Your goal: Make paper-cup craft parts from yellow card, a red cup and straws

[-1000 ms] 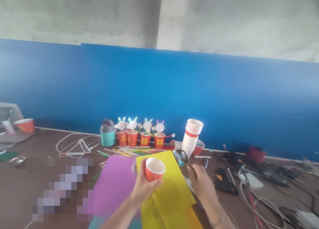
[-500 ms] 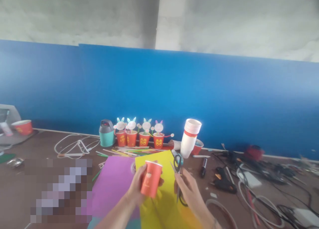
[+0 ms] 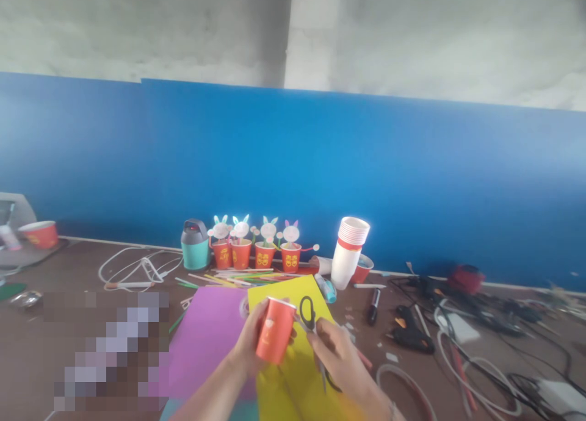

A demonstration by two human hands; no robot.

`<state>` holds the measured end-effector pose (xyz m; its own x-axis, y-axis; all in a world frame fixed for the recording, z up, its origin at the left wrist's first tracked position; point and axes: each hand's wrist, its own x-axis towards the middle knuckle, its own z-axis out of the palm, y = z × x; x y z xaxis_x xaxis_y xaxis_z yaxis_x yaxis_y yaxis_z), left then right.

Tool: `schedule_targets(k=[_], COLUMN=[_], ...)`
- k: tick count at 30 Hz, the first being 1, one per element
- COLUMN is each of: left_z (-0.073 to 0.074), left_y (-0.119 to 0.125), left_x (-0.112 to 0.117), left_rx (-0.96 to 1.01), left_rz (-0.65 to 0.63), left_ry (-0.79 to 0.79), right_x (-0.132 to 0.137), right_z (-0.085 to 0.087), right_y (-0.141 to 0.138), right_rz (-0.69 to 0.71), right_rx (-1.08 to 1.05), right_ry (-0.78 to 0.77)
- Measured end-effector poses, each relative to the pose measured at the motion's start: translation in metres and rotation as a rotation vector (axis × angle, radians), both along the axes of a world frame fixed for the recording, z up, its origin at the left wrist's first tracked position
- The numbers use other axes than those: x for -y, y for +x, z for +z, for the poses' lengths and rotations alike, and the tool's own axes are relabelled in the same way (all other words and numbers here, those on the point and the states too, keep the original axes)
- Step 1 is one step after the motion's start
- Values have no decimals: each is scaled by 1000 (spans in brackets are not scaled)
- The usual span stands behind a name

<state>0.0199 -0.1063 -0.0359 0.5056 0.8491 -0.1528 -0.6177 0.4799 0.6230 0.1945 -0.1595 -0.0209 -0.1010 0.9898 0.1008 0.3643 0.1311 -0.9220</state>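
Note:
My left hand (image 3: 248, 346) is wrapped round a red paper cup (image 3: 276, 332), which tilts slightly above the yellow sheet. In my right hand (image 3: 336, 354) is a pair of scissors (image 3: 307, 312) with black handles, held near the middle. One handle loop sticks up above my fingers and the other shows below them. Part of the scissors reaches close to the cup's right side; whether it touches is hard to see. Beneath both hands lie a yellow sheet (image 3: 293, 384) and a purple sheet (image 3: 210, 341).
Several red cups with rabbit figures (image 3: 265, 255) stand along the blue partition (image 3: 293, 158). Straws lie before them. A stack of white cups (image 3: 347, 262) stands right of them. Farther right are a marker (image 3: 374, 308), a glue gun (image 3: 412, 335) and tangled cables.
My right hand has brought the scissors left, closer to the cup, and they have turned in its grip. The left hand still holds the cup, almost in place.

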Motion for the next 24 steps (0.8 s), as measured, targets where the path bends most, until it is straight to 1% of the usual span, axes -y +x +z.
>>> schedule_targets(k=[3, 5, 6, 8, 9, 11, 13, 15, 16, 18, 21, 24], left_z=[-4, -6, -7, -6, -5, -3, -3, -5, -7, -13, -21, -25], left_y=[-2, -4, -5, -6, -6, -5, -3, -1, 1, 3, 6, 8], left_x=[-1, 0, 0, 1, 1, 3, 4, 6, 7, 7, 6, 4], left_rx=[-61, -92, -110, -193, -274, -519, -803, -1027, -1100, -1180, -1234, -1257], left_rz=[28, 80, 116, 194, 233, 335, 491, 617, 643, 635, 596, 578], left_ry=[27, 61, 99, 222, 310, 534, 757, 907, 945, 977, 994, 1015], right_x=[2, 1, 1, -1, -2, -3, -3, -2, -1, 3, 7, 7], right_z=[2, 1, 0, -2, -4, -6, -6, -3, -1, 3, 8, 7], right_y=[-1, -1, 0, 2, 4, 7, 10, 10, 10, 8, 3, 1], right_rz=[6, -7, -21, -65, -93, -147, -179, -190, -192, -190, -180, -199], right_rx=[30, 40, 37, 27, 30, 68, 162, 297, 374, 514, 653, 762], right_ry=[-20, 3, 26, 78, 101, 137, 179, 235, 268, 344, 464, 553])
